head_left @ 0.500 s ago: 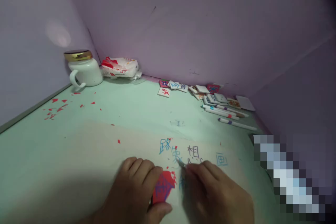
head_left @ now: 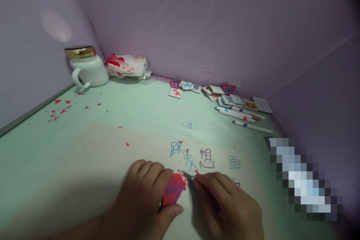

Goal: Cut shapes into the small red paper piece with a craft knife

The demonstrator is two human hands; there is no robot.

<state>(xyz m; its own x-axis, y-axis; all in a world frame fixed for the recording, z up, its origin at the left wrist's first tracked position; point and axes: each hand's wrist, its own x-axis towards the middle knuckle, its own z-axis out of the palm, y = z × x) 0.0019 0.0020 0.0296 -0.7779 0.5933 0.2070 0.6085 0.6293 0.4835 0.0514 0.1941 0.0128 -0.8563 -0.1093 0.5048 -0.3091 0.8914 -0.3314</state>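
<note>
My left hand [head_left: 143, 198] lies on the pale green table, its fingers and thumb gripping a small red block [head_left: 174, 191] with purple lines drawn on its top. My right hand [head_left: 226, 206] holds a thin carving knife [head_left: 188, 175], whose metal tip rests at the block's upper right corner. Both hands sit on a beige mat [head_left: 112, 150] marked with blue and dark handwritten characters [head_left: 194, 155]. Red shavings lie around the block.
A white mug with a gold lid [head_left: 87, 66] and a plastic packet [head_left: 128, 65] stand in the far left corner. Several small printed tiles [head_left: 222, 95] and pens [head_left: 242, 116] lie at the back right. Red scraps [head_left: 62, 108] dot the left. Purple walls enclose the table.
The knife tip has moved left and down from the written characters to the block's upper right corner. The view has tilted up slightly.
</note>
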